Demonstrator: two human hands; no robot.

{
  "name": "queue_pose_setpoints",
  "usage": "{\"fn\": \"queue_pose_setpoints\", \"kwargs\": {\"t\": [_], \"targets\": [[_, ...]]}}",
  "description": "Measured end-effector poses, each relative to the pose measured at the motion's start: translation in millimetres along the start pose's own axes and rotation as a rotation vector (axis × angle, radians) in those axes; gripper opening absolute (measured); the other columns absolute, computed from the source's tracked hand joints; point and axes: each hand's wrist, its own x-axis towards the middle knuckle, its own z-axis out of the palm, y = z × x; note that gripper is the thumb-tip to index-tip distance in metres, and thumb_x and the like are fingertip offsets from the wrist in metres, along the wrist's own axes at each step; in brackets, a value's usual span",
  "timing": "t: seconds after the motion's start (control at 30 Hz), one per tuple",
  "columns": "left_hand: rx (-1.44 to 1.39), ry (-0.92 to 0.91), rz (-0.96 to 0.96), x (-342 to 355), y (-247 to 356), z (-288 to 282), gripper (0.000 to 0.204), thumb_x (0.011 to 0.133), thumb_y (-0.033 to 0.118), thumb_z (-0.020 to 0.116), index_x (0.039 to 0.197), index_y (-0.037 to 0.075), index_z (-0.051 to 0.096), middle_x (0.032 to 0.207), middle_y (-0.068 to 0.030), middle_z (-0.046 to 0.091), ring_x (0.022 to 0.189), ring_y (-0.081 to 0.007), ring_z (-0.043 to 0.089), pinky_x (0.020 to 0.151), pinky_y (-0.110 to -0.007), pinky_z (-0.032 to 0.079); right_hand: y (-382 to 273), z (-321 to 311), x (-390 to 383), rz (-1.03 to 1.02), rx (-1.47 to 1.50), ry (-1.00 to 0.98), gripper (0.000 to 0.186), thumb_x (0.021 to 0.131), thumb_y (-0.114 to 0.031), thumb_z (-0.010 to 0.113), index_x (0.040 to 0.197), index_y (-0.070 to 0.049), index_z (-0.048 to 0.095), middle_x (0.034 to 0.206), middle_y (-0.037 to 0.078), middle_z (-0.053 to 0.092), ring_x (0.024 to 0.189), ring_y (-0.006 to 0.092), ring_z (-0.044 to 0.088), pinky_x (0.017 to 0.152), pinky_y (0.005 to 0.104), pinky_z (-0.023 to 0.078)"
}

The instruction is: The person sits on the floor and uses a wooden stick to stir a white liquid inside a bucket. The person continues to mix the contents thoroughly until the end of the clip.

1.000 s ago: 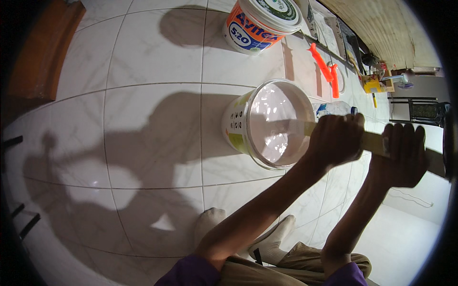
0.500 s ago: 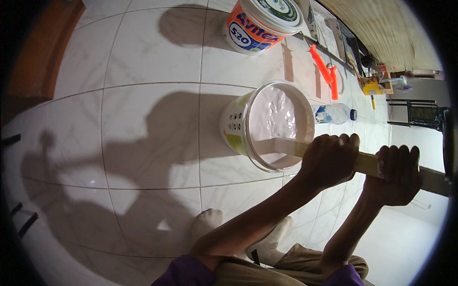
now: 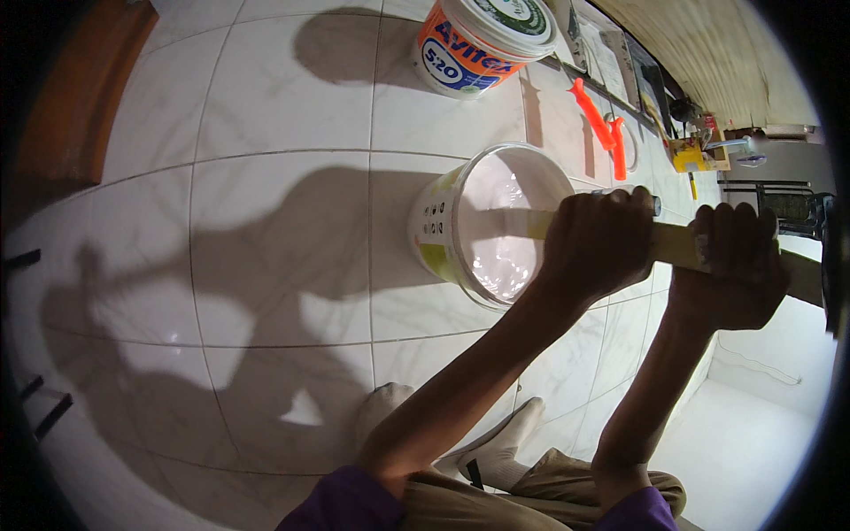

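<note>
An open bucket (image 3: 434, 234) of pale pinkish-white paint (image 3: 509, 265) stands on the tiled floor, its surface wet and rippled. A long flat wooden stick (image 3: 677, 246) slants into it, the lower end coated and sunk in the paint. My left hand (image 3: 602, 239) is wrapped round the stick close to the bucket's rim. Higher up, my right hand (image 3: 730, 270) grips the same stick, and its upper end runs on past that hand. Behind my left hand a plastic bottle is almost wholly hidden, with only its dark cap (image 3: 656, 205) showing.
A lidded orange and white paint bucket (image 3: 469, 53) stands beyond the open one. Orange-handled tools (image 3: 593, 119) lie to its right, near a tray (image 3: 606, 53). A brown wooden piece (image 3: 80, 88) is at upper left, a dark chair (image 3: 779, 205) at far right. My feet (image 3: 496, 451) are below.
Both hands have moved up in the picture with the stick, and its dipped part has shifted from the bucket's near side toward the middle. My left hand now covers most of the bottle.
</note>
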Motion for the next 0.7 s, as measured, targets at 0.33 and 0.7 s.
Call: {"fn": "queue_pose_setpoints", "kwargs": {"t": [0.33, 0.7], "targets": [[-0.016, 0.103, 0.150, -32.7, 16.1, 22.9, 0.019, 0.079, 0.020, 0.065, 0.080, 0.004, 0.054, 0.065, -0.0114, 0.062, 0.056, -0.0265, 0.066, 0.054, -0.040, 0.054, -29.1, -16.3, -28.8, 0.037, 0.021, -0.086, 0.024, 0.093, -0.030, 0.036, 0.077, -0.013, 0.036, 0.060, 0.000, 0.028, 0.047, 0.0118, 0.026, 0.050, 0.0295, 0.030], [0.094, 0.052, 0.077, 8.2, -7.5, 2.9, 0.017, 0.078, 0.020, 0.065, 0.081, 0.005, 0.057, 0.065, -0.0119, 0.065, 0.060, -0.0290, 0.069, 0.058, -0.045, 0.055, 4.4, -10.9, 4.7, -0.022, 0.040, -0.122, 0.027, 0.097, -0.025, 0.035, 0.073, -0.013, 0.035, 0.063, -0.001, 0.027, 0.052, 0.0127, 0.027, 0.053, 0.0288, 0.028]]}}
